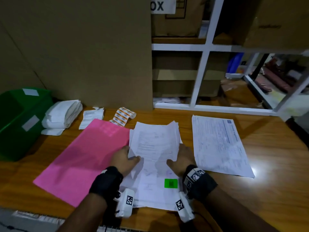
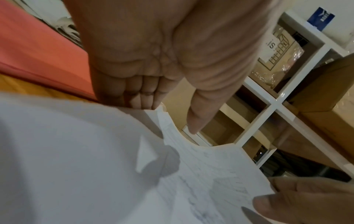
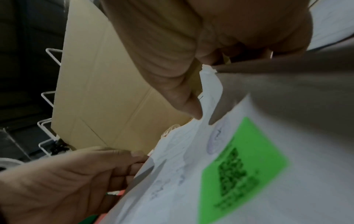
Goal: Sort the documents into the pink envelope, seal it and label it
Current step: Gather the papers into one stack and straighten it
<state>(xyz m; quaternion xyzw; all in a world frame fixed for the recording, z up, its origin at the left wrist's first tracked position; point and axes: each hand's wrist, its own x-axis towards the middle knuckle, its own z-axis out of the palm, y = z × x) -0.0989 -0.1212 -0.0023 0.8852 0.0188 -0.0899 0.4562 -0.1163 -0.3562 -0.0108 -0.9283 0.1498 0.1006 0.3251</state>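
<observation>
A stack of white printed documents [image 1: 153,148] is lifted at its far end above the wooden table [image 1: 275,190]. A green sticker [image 1: 170,183] marks its near part. My left hand [image 1: 124,159] grips the stack's left edge, fingers underneath and thumb on top; the left wrist view shows those fingers [image 2: 141,97] curled under the paper [image 2: 76,166]. My right hand [image 1: 181,157] holds the right edge the same way, its thumb [image 3: 189,109] on the sheets beside the green sticker [image 3: 239,171]. The pink envelope [image 1: 83,156] lies flat just left of the stack.
A separate printed sheet [image 1: 219,144] lies to the right. A roll of orange labels [image 1: 123,115], a slip [image 1: 91,117] and folded white papers [image 1: 61,114] sit behind the envelope. A green bin [image 1: 20,121] stands far left. A cardboard panel [image 1: 83,47] and white shelving [image 1: 200,77] stand behind.
</observation>
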